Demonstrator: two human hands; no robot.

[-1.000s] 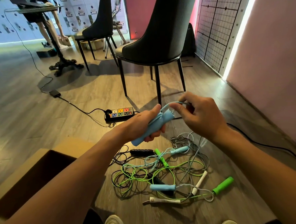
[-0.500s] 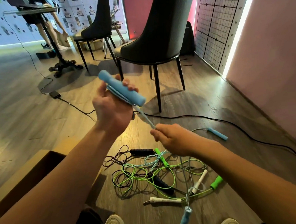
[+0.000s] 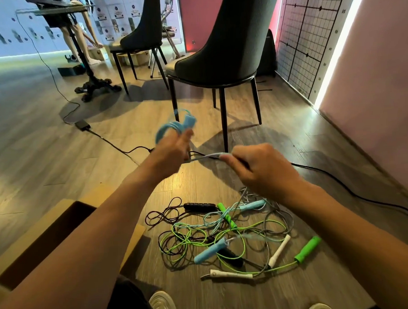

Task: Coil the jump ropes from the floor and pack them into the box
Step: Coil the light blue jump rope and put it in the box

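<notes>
Light-blue jump rope (image 3: 176,127), item in work. Handle and finished loops bunched in left hand (image 3: 172,153), fingers curled round the bundle, raised well above the floor (image 3: 56,150); motion-blurred, loop count unreadable. Serves, by judgement, as the fixed core for winding, and sits high to keep the coil clear of the tangle beneath. Right hand (image 3: 262,167) just beside and slightly lower, pinching the free cord (image 3: 206,156) between thumb and curled fingers; cord drawn straight between the two hands, presumably to keep each wrap snug and to meter out slack. Remaining ropes (image 3: 226,233) heaped on the floor below both hands, strands of green, black, grey and pale blue crossing one another. Loose ends catalogued: blue handle (image 3: 210,251), likely the far end of the rope in work, connection unconfirmed owing to blur; green handle (image 3: 307,249) at the right edge of the heap; white handle (image 3: 279,250) just beside it; black handle (image 3: 198,206) at the far side. Cardboard box (image 3: 36,230) open at lower left, near the heap, placed within easy reach of the left arm; interior dark, contents not discernible. Stage, as judged: coil partly wound, packing of this rope not yet begun. Hazard: trailing cord snagging on the heap while drawn upward.
</notes>
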